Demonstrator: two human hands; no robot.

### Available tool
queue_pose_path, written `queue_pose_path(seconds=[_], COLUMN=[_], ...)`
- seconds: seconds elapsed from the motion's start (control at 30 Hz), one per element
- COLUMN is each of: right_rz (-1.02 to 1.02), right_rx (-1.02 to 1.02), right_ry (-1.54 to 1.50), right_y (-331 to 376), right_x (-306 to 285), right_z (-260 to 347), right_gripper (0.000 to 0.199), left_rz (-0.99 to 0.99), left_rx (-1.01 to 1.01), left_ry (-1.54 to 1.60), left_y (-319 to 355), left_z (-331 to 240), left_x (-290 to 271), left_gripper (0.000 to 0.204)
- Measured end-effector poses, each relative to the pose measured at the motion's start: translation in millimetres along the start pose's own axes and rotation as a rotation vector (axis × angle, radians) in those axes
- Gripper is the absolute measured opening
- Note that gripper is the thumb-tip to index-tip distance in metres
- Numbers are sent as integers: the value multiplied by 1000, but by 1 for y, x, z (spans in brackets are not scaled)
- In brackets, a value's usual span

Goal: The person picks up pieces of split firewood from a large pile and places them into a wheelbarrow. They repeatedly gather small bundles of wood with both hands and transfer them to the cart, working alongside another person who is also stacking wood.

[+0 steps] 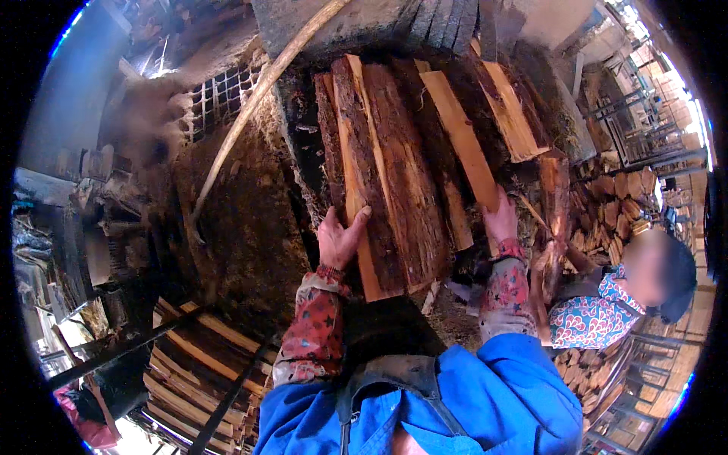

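Head view shows the left hand [341, 241] at the near left edge of a bark-covered slab [381, 243], thumb over its edge; whether the fingers close underneath, I cannot tell. Right of it, a broad bark slab [413, 189] lies alongside. The right hand's [501, 220] grip looks narrow, holding the near end of a pale plank [461, 136] that reaches away over the pile. Both hands sit at the near ends, so the far ends could swing or dip if lifted, for want of support there. Loose bark might peel under the left thumb and cost the hold. Rough sawn edges could drive splinters into bare fingers. A co-worker [588, 322] is close on the right; a plank swung that way might strike them.
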State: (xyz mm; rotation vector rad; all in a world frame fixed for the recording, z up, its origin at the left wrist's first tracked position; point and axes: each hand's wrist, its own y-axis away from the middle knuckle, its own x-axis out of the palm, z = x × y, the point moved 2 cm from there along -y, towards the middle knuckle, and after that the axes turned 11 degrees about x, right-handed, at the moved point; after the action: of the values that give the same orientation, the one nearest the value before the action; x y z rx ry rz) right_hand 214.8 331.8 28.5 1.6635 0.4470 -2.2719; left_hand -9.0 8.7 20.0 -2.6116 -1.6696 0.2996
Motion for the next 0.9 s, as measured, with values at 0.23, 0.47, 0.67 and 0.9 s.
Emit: queue_pose_path(seconds=[0.23,0.47,0.67,0.9], right_rz=[449,243,572,652], right_rx=[141,-80,88,86], right_ry=[-779,-236,-565,-677], right_y=[3,-18,-25,-37], right_x=[-1,15,-2,3], right_z=[27,48,56,69], right_gripper=[29,47,39,38], left_rz=[37,31,15,31], left_rx=[-14,-14,24,-14], left_ry=[-138,-118,-257,-185], left_y=[-3,-2,-4,0], left_z=[9,6,-2,-11], left_x=[-1,1,-2,-2], left_gripper=[63,64,62,58])
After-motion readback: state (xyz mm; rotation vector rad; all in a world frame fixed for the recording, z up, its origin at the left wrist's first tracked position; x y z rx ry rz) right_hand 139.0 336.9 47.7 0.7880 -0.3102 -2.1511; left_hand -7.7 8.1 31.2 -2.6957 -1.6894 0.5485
